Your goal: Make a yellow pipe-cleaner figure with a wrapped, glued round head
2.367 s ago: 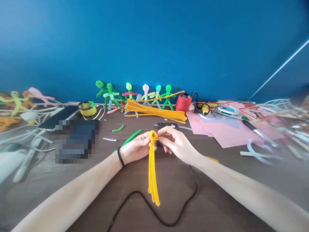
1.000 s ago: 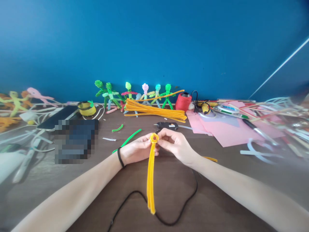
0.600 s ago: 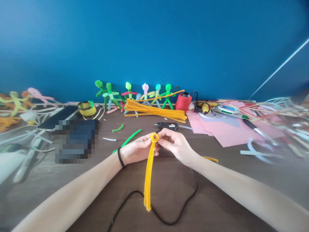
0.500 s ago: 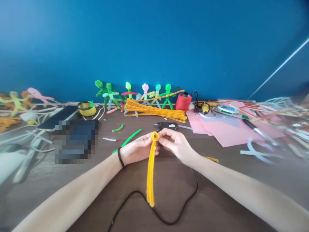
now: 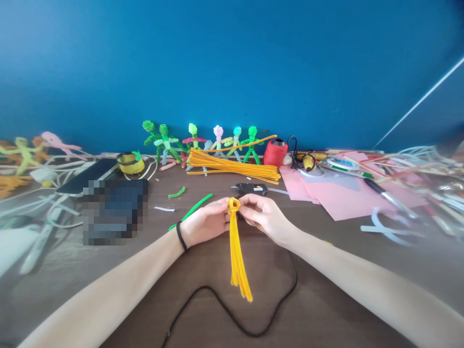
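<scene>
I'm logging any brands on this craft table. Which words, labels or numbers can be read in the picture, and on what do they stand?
None can be read.
The glue gun bears a small white label: too small to read.
The pixelated block left of the left hand is blurred out.
The yellow pipe cleaner bundle held in both hands, right hand included, carries no text.

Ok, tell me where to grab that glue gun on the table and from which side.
Grip the black glue gun around its body, coming from above. It lies flat on its side on the table, just beyond the hands, nozzle pointing right toward the pink paper. Its handle is hidden behind the right hand.
</scene>
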